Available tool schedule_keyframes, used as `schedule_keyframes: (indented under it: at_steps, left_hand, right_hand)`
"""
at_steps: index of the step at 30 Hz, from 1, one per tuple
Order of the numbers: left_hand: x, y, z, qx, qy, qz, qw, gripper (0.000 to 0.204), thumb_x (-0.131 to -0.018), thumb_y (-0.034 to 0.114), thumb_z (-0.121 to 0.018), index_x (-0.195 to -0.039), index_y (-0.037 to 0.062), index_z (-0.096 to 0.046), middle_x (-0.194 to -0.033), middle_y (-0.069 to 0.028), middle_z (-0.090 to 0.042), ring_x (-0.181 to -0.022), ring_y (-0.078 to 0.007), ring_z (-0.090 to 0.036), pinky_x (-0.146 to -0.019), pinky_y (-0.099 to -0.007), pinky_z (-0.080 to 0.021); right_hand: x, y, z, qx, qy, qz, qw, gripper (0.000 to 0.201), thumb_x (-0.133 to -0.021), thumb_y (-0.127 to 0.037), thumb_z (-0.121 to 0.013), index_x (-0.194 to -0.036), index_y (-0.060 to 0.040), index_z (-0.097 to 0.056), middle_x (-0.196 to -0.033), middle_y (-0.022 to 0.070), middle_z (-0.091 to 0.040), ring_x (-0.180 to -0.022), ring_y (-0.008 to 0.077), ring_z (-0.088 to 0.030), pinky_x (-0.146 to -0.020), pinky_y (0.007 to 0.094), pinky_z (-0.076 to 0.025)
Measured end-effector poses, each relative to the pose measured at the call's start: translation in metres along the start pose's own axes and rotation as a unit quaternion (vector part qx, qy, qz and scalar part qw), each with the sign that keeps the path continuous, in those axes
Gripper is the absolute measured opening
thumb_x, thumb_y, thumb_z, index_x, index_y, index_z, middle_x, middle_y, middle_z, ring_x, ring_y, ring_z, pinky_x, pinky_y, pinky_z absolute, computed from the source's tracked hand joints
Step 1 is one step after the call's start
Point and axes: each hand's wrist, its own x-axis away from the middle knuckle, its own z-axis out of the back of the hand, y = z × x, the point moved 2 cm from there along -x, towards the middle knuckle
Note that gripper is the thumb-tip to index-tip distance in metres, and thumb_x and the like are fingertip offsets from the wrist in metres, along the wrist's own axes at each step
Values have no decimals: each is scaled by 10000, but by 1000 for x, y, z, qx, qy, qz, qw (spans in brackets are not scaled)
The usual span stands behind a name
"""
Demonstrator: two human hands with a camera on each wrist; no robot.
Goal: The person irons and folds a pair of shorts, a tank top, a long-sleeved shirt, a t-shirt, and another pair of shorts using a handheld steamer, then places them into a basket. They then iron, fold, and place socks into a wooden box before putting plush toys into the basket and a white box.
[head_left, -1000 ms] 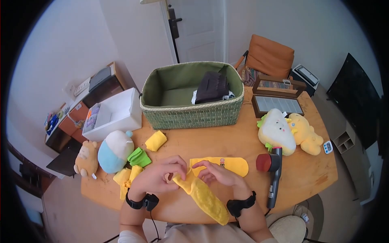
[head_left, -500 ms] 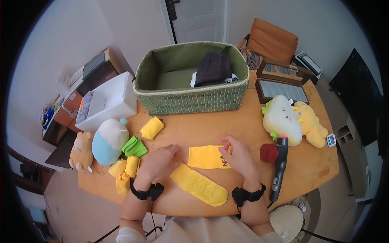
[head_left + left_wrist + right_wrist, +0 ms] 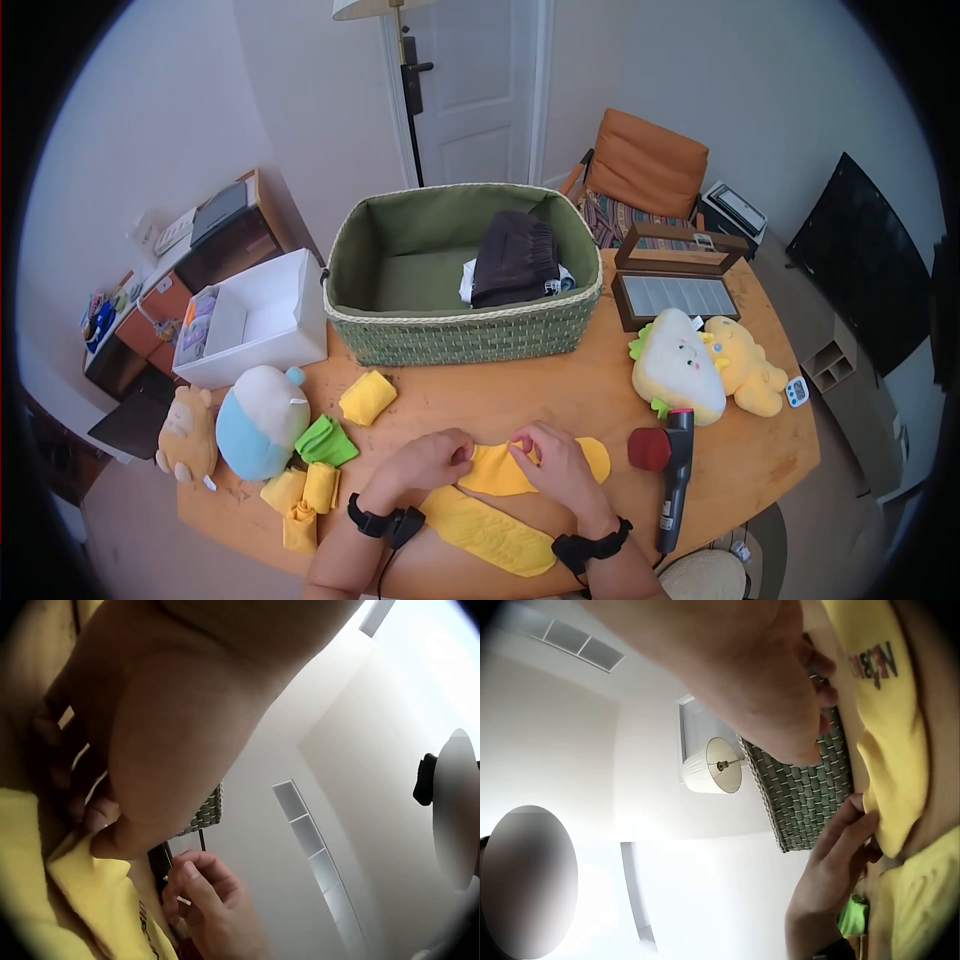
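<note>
Two yellow socks lie on the table before me. The farther sock (image 3: 494, 472) bears printed lettering, seen in the right wrist view. My left hand (image 3: 436, 460) pinches its cuff end between thumb and fingers, plainest in the left wrist view. Over the same sock, toward its toe, hovers my right hand (image 3: 556, 465); its fingers are loosely bent, with no cloth showing between them (image 3: 821, 694). The nearer sock (image 3: 490, 530), with a bumpy surface, lies slantwise between my forearms, untouched by either hand.
Beyond the hands stands a green woven basket (image 3: 460, 340) with dark folded clothing (image 3: 515, 262). Yellow bundles (image 3: 368, 398), a green cloth (image 3: 326, 440), plush toys (image 3: 262, 425) and a white box (image 3: 255, 330) are left. Right are a handheld appliance (image 3: 675, 480), more plush toys (image 3: 680, 370) and a brown case (image 3: 675, 295).
My hands have let go of the bumpy sock, now flat on the table. The left hand has moved onto the lettered sock's cuff; the right hand stays over that sock. The head view has tilted up.
</note>
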Motion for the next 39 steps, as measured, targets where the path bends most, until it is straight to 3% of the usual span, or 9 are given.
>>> schedule_keyframes:
  at_steps: [5,8,11,18,25,27,33,37,39]
  left_hand:
    - [-2,-22,0,109,-58,57,991,196,-980,212,-576,-1012,26,-521,-816,-76,-595,-778,-189,-622,-724,-386,-512]
    - [-1,-14,3,115,-60,79,988,227,-963,247,-539,-986,22,-556,-849,-157,-632,-821,-312,-631,-782,-403,-501]
    - [1,-16,0,85,-41,69,993,212,-983,231,-559,-1002,22,-533,-813,-114,-587,-756,-228,-564,-720,-384,-476]
    - [0,-9,2,103,-53,77,990,184,-970,203,-556,-991,22,-536,-846,-109,-577,-780,-220,-554,-738,-367,-478]
    - [3,-2,13,185,81,1,979,161,-970,160,-544,-1035,13,-556,-905,-71,-563,-848,-162,-538,-791,-327,-475]
    - [4,1,16,228,42,56,971,65,-987,112,-495,-1000,64,-537,-874,51,-469,-797,-63,-434,-722,-241,-414]
    - [6,26,23,319,37,-9,947,54,-972,135,-475,-962,128,-528,-850,95,-432,-752,-14,-367,-654,-201,-326]
    - [14,30,32,326,42,-23,944,62,-940,166,-467,-948,142,-524,-855,107,-446,-741,-1,-341,-636,-195,-281]
    - [20,35,40,308,57,-17,949,43,-947,136,-480,-944,127,-521,-853,106,-446,-765,2,-371,-652,-199,-310]
  right_hand:
    - [5,-6,-26,22,-45,44,998,158,-891,-156,-734,-994,-64,-656,-793,60,-632,-686,258,-642,-632,372,-502]
    - [6,-19,-25,35,-75,19,996,168,-922,-200,-701,-1014,-68,-654,-818,81,-679,-715,276,-679,-625,389,-514]
    - [8,-21,-28,6,-85,8,996,164,-925,-205,-699,-1013,-73,-660,-810,103,-694,-696,279,-686,-608,392,-513]
    - [9,-27,-22,14,-70,14,997,138,-917,-185,-701,-989,-71,-668,-770,120,-695,-639,288,-683,-583,392,-514]
    - [9,-29,-13,-5,33,26,999,146,-872,-120,-738,-973,-53,-657,-688,92,-616,-587,281,-629,-548,373,-490]
    - [9,-28,-9,2,84,-4,996,186,-856,-106,-752,-997,-43,-649,-751,107,-609,-628,270,-620,-569,367,-489]
    - [0,1,-1,60,156,58,984,266,-875,-168,-751,-1074,-22,-652,-959,136,-645,-976,293,-626,-832,403,-491]
    - [2,23,8,85,74,26,993,297,-873,-191,-753,-1100,-23,-662,-982,145,-652,-1050,312,-609,-895,423,-474]
    - [5,36,7,126,-69,33,989,307,-873,-154,-743,-1120,-1,-642,-1014,137,-652,-993,301,-623,-870,389,-505]
